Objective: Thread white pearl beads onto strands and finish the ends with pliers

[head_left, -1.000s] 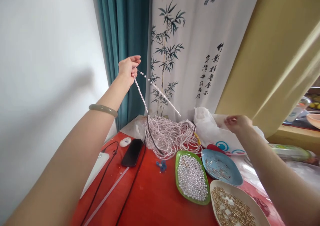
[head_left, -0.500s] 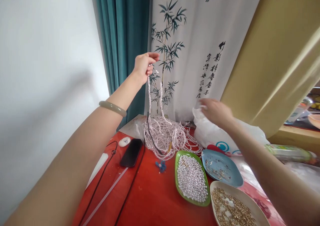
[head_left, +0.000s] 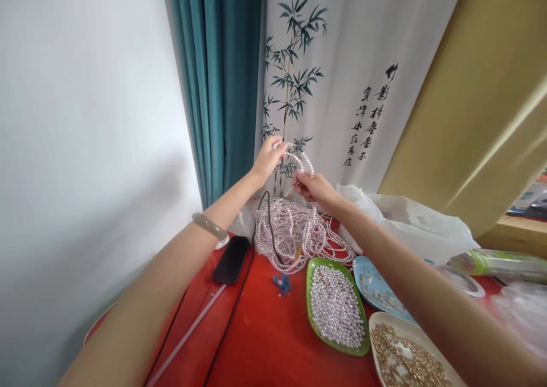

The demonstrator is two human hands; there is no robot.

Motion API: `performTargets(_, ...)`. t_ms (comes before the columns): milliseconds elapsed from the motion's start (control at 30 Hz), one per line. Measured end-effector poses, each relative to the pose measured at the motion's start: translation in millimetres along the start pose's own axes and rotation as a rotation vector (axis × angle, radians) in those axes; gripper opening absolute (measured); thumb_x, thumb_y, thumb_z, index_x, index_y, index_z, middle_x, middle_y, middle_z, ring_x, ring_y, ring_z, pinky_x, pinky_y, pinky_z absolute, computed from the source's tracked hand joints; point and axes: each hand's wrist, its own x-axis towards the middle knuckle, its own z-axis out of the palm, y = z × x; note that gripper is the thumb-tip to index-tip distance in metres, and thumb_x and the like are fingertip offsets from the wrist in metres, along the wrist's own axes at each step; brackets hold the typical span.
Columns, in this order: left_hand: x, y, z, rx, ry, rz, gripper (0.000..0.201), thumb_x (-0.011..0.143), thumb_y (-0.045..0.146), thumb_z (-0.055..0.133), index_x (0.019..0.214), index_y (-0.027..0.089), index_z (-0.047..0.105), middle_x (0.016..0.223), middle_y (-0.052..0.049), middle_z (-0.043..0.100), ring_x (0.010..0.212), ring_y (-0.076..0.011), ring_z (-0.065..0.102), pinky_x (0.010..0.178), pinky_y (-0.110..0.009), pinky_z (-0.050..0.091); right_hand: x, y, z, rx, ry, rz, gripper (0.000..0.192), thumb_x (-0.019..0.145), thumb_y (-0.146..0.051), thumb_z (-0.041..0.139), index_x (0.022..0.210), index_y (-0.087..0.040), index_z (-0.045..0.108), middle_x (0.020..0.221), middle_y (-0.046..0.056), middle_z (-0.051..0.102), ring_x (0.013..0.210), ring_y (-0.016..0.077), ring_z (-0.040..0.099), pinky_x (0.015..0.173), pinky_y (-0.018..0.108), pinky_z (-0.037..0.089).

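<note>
Both hands hold one pearl strand above the heap at the counter's far edge.
Left hand (head_left: 268, 158) and right hand (head_left: 311, 186) each have fingers pinched on the pearl strand (head_left: 302, 161), which arcs between them over the pile of strands (head_left: 294, 233); a green dish of pearls (head_left: 335, 307) sits nearer.

Red table (head_left: 265, 341): bead-strand heap (head_left: 294, 233), black phone (head_left: 231, 260), green bead dish (head_left: 335, 307), blue dish (head_left: 376, 290), white bag (head_left: 410, 227).

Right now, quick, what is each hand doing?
Left hand: fingers pinched shut on the pearl bead strand.
Right hand: fingers closed on the same pearl bead strand.
</note>
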Motion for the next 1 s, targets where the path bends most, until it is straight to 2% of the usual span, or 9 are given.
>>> performTargets(67, -15.8, -34.2, -10.3, 0.073, 0.031, -0.125, 0.026, 0.072, 0.022, 0.058, 0.096, 0.018, 0.047, 0.096, -0.005, 0.053, 0.080, -0.0142, 0.053, 0.067, -0.025, 0.039, -1.6, 1.5, -13.7, 0.072, 0.037, -0.002, 0.031, 0.089, -0.032, 0.037, 0.065, -0.015, 0.047, 0.047, -0.005, 0.041, 0.034, 0.0020, 0.020, 0.034, 0.016, 0.013)
performTargets(167, -43.0, -76.5, -10.3, 0.262, 0.093, -0.063, 0.028, 0.065, 0.024, 0.064, 0.086, 0.017, 0.048, 0.089, -0.003, 0.052, 0.080, -0.0138, 0.050, 0.074, -0.025, 0.037, -2.0, 7.2, -27.3, 0.156, 0.078, -0.013, 0.028, 0.087, -0.033, 0.040, 0.065, -0.016, 0.045, 0.047, -0.005, 0.042, 0.035, 0.0023, 0.019, 0.035, 0.017, 0.011)
performTargets(300, -69.8, -103.7, 7.1, 0.516, 0.053, -0.030, 0.029, 0.059, 0.035, 0.069, 0.077, 0.020, 0.051, 0.077, -0.002, 0.056, 0.074, -0.0177, 0.051, 0.070, -0.029, 0.035, -1.9, 17.9, -32.9, 0.215, 0.111, -0.036, 0.028, 0.082, -0.038, 0.046, 0.064, -0.017, 0.044, 0.049, -0.004, 0.043, 0.036, 0.0032, 0.020, 0.036, 0.018, 0.011)
performTargets(433, -72.8, -109.8, 15.2, 0.571, 0.068, -0.057, 0.010, 0.067, 0.027, 0.060, 0.070, 0.021, 0.053, 0.073, -0.004, 0.061, 0.070, -0.0199, 0.054, 0.065, -0.030, 0.034, -7.4, 27.5, -36.1, 0.188, 0.141, -0.051, 0.028, 0.080, -0.041, 0.047, 0.064, -0.019, 0.045, 0.049, -0.004, 0.042, 0.039, 0.0051, 0.027, 0.037, 0.020, 0.014)
performTargets(567, -66.6, -111.0, 9.6, 0.382, -0.005, -0.140, 0.004, 0.068, 0.023, 0.054, 0.071, 0.020, 0.053, 0.062, -0.002, 0.062, 0.058, -0.0178, 0.055, 0.055, -0.027, 0.035, -22.4, 43.6, -37.8, 0.096, 0.150, -0.018, 0.031, 0.078, -0.049, 0.046, 0.065, -0.020, 0.045, 0.050, -0.004, 0.041, 0.039, 0.0063, 0.028, 0.038, 0.022, 0.018)
performTargets(700, -63.8, -116.7, 3.8, 0.163, -0.118, -0.196, 0.006, 0.070, 0.022, 0.051, 0.075, 0.018, 0.053, 0.059, -0.002, 0.063, 0.052, -0.0167, 0.057, 0.050, -0.026, 0.036, -43.4, 75.2, -35.3, -0.087, 0.111, 0.008, 0.042, 0.077, -0.057, 0.042, 0.062, -0.019, 0.046, 0.050, -0.003, 0.044, 0.041, 0.0069, 0.032, 0.039, 0.021, 0.022)
performTargets(867, -61.2, -121.9, -5.5, -0.049, -0.032, -0.226, 0.008, 0.073, 0.020, 0.047, 0.079, 0.020, 0.043, 0.053, 0.001, 0.059, 0.048, -0.0154, 0.056, 0.049, -0.025, 0.039, -63.6, 119.2, -46.1, -0.290, 0.161, -0.038, 0.049, 0.078, -0.058, 0.039, 0.053, -0.017, 0.044, 0.047, -0.002, 0.044, 0.044, 0.0085, 0.036, 0.046, 0.022, 0.029)
performTargets(1000, -63.0, -117.6, -11.5, -0.127, -0.021, -0.277, 0.011, 0.074, 0.020, 0.048, 0.076, 0.020, 0.038, 0.054, 0.002, 0.058, 0.042, -0.0121, 0.050, 0.043, -0.022, 0.036, -65.4, 132.6, -60.8, -0.136, 0.208, 0.055, 0.043, 0.075, -0.059, 0.044, 0.059, -0.018, 0.046, 0.047, -0.003, 0.045, 0.042, 0.0093, 0.038, 0.043, 0.021, 0.029)
